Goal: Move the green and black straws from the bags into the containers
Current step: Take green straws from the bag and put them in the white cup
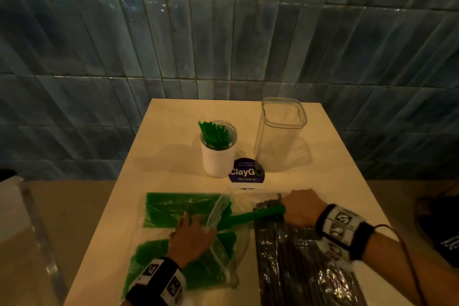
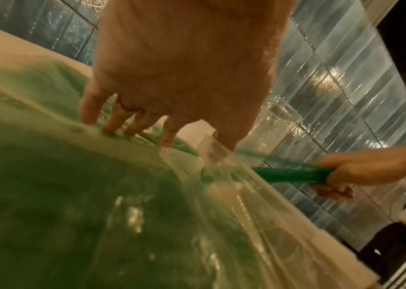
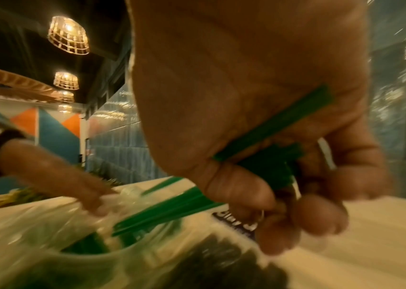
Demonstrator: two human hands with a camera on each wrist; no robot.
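Note:
Two clear bags of green straws [image 1: 173, 208] lie at the table's near left. My left hand [image 1: 192, 233] presses flat on them, straight fingers [image 2: 112, 119] on the plastic beside the open bag mouth [image 1: 218, 211]. My right hand [image 1: 301, 206] grips a bunch of green straws [image 1: 255, 215] [image 2: 293, 173] [image 3: 172, 207], half drawn out of that mouth. A bag of black straws [image 1: 293, 258] lies under the right wrist. The white round container [image 1: 218, 151] holds several green straws; the tall clear square container [image 1: 279, 131] beside it is empty.
A purple round ClayGo sticker [image 1: 246, 171] sits on the cream table [image 1: 154, 164] between the containers and the bags. A blue tiled wall [image 1: 223, 32] rises right behind the table. Floor drops away left and right of the narrow tabletop.

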